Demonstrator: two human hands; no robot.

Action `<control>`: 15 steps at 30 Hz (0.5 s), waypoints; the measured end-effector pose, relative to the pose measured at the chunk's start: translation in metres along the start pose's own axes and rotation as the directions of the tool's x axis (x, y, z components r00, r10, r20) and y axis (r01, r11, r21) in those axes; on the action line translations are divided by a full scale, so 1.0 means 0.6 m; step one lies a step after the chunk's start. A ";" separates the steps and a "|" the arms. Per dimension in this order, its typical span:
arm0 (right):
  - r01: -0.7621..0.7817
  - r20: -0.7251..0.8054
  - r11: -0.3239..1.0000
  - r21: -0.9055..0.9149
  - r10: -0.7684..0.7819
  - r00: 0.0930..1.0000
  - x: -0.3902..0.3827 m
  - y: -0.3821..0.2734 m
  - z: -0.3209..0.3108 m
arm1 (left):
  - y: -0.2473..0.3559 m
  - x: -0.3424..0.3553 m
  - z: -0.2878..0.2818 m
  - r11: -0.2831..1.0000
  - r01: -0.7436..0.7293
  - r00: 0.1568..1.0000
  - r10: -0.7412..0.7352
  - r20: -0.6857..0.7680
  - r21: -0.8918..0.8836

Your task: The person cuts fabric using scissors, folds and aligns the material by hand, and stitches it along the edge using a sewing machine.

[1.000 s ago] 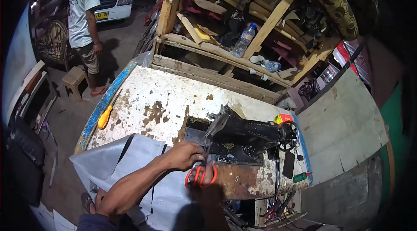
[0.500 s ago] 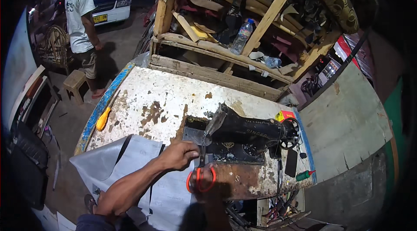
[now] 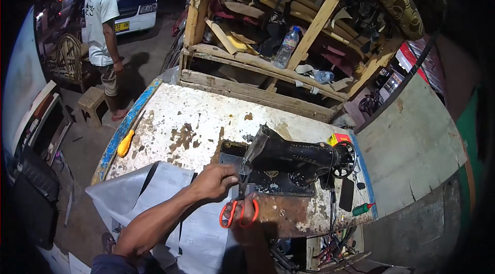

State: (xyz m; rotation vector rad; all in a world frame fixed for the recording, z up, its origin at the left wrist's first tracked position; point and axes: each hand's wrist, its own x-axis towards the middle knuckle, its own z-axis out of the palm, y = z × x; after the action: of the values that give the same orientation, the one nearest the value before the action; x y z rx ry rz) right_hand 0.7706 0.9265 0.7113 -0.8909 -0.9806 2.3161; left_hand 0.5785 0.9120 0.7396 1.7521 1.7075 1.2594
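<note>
My right hand point(image 3: 247, 218), partly in shadow, is closed on a pair of scissors with orange handles point(image 3: 224, 218). Their blades point away from me, toward the needle end of a black sewing machine point(image 3: 304, 155). Beside the blades, my left hand point(image 3: 212, 181) is closed in a pinch close to the needle area. What its fingertips hold is too small to make out. Grey-silver sheet material point(image 3: 170, 186) with black strips lies under my left forearm and hangs over the table's near side.
On the worn white table point(image 3: 206, 104) are a yellow-handled screwdriver point(image 3: 125, 142), a dark flat object point(image 3: 346, 195) and a green bottle point(image 3: 362, 209). A wooden rack point(image 3: 258, 65) behind holds scraps and a plastic bottle point(image 3: 286, 47). A person point(image 3: 102, 21) stands at far left near a stool point(image 3: 93, 101).
The scissors' handles have spread somewhat and the blades now stand slightly apart. My left hand stays pinched near the needle. The whole view has shifted a little.
</note>
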 end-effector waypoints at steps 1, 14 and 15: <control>0.048 0.059 0.999 0.018 -0.049 0.997 0.008 0.016 -0.025 | 0.000 -0.002 0.005 0.998 -0.044 0.999 0.045 0.027 -0.051; -0.144 -0.005 -0.084 -0.986 -0.848 0.530 -0.048 -0.122 -0.146 | 0.055 -0.036 -0.056 0.751 0.211 0.901 0.099 -0.423 0.626; -0.286 0.116 -0.244 -0.927 -0.909 0.400 -0.044 -0.131 -0.142 | 0.104 -0.042 -0.025 0.904 0.238 0.962 -0.168 -0.216 0.354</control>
State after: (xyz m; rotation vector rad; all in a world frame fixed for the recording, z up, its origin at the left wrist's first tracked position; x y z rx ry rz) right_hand 0.8627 0.9982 0.7352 -1.4260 -2.0253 -0.2489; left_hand 0.6067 0.8724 0.7884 1.6345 2.3015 1.0761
